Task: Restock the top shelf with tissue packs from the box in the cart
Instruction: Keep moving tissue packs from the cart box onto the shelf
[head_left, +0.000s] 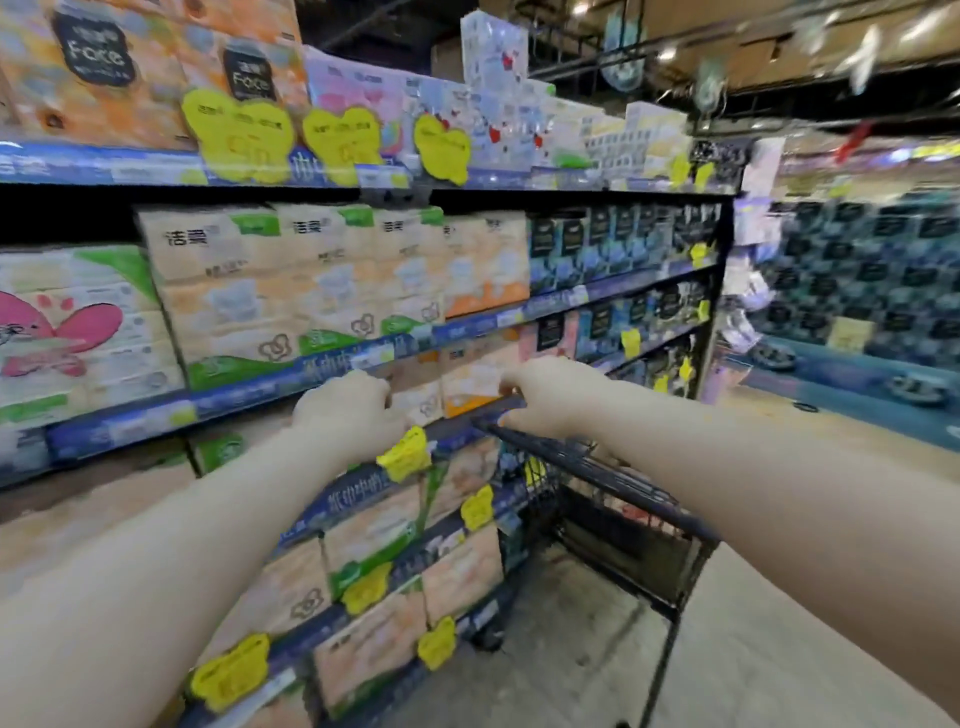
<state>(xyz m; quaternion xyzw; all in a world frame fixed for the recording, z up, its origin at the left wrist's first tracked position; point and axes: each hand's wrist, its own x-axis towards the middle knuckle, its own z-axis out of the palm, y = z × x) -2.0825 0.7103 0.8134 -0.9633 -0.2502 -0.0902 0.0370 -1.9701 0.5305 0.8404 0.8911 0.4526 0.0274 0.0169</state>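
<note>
The top shelf (156, 167) holds orange "Face" tissue packs (98, 67) at the left and pale blue-white packs (493, 57) stacked higher towards the middle. A dark blue wire cart (649, 512) stands against the shelving at the lower right. What lies inside it is dim and blurred, and no box shows plainly. Both my arms reach forward. My right hand (550, 397) curls round the cart's far rim. My left hand (348, 410) is beside it in front of a middle shelf rail, with its back to the camera and its fingers curled away, hiding what they touch.
Lower shelves are packed with beige and green tissue packs (291, 291) and dark blue packs (613, 249). Yellow price tags (405, 454) jut out from the rails. The aisle floor (753, 649) runs to the right, towards a dark blue stacked display (872, 270).
</note>
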